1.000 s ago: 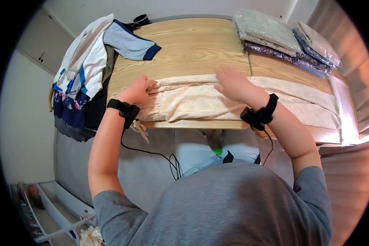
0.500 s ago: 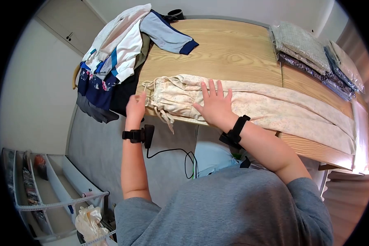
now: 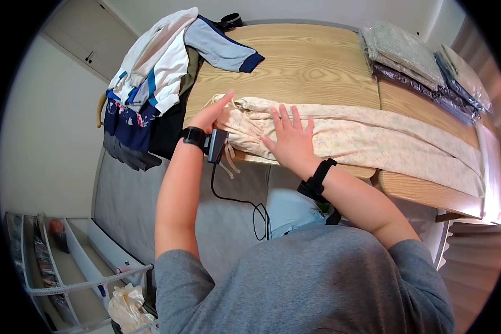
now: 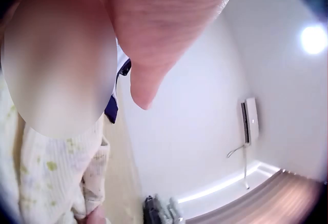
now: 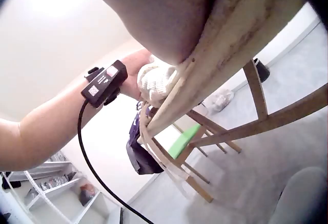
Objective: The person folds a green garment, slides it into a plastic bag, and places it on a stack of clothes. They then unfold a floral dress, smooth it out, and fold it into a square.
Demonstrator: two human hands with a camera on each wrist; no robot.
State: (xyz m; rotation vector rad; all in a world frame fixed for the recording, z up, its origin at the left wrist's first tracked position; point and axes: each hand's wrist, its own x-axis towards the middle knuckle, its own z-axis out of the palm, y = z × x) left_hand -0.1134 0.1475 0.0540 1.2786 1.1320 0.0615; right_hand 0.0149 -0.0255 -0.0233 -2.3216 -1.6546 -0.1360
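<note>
A long cream garment with a faint print (image 3: 395, 133) lies stretched along the table's front edge, gathered at its left end, where cords hang over the edge. The left hand (image 3: 210, 114) is at that gathered end, its fingers extended and its palm side against the cloth. The right hand (image 3: 292, 140) rests flat on the garment with fingers spread, to the right of the gathers. In the left wrist view the left hand (image 4: 159, 24) looms over the ribbed cream cloth (image 4: 56, 178). The right wrist view shows the left hand (image 5: 134, 73) beside the bunched end (image 5: 159, 83).
A pile of clothes (image 3: 167, 67) hangs over the table's left end, with a light blue sleeve (image 3: 222, 47) across the wood. Bagged folded items (image 3: 406, 55) are stacked at the back right. A compartmented rack (image 3: 78, 267) stands at lower left. A black cable (image 3: 228, 197) trails from the left wrist.
The left hand has moved right and up from beside the garment's left end onto it, its fingers straightening. Over the last second the right hand has come down flat on the cloth.
</note>
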